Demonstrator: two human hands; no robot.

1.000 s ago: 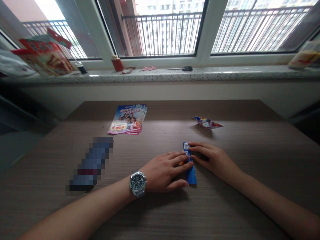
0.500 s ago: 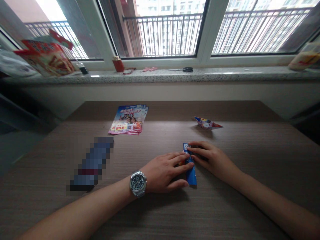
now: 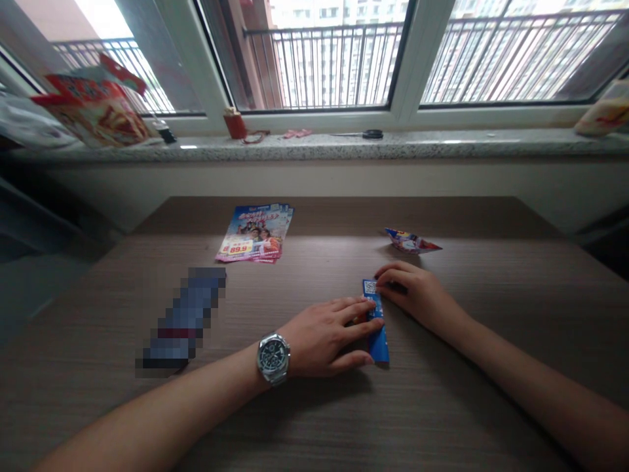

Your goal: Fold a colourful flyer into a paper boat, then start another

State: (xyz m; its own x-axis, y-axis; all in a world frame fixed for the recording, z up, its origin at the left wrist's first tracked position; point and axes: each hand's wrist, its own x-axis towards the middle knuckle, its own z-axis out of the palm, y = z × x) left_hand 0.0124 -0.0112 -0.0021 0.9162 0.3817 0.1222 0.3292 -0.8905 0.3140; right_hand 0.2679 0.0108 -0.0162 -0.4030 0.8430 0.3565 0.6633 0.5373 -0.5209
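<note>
A folded blue paper strip (image 3: pixel 378 331) with a QR code at its far end lies lengthwise on the wooden table (image 3: pixel 314 219). My left hand (image 3: pixel 324 337), with a steel wristwatch (image 3: pixel 273 358) on the wrist, presses its fingertips on the strip's middle. A small orange bit shows under those fingers. My right hand (image 3: pixel 417 295) lies just to the right, its fingertips at the strip's upper edge. Beyond it sits a small folded paper boat (image 3: pixel 411 241) made from a printed flyer. A stack of glossy flyers (image 3: pixel 254 234) lies farther left.
A pixelated, blurred long object (image 3: pixel 184 321) lies on the table left of my hands. Behind the table runs a granite windowsill (image 3: pixel 314 147) holding scissors (image 3: pixel 358 134), a red cup (image 3: pixel 234 124) and printed bags (image 3: pixel 93 111). Railed windows stand above it.
My right hand has drawn back up and to the right, its fingers shifting toward the strip's upper edge. My left hand and the strip stay nearly still; the view shifts slightly.
</note>
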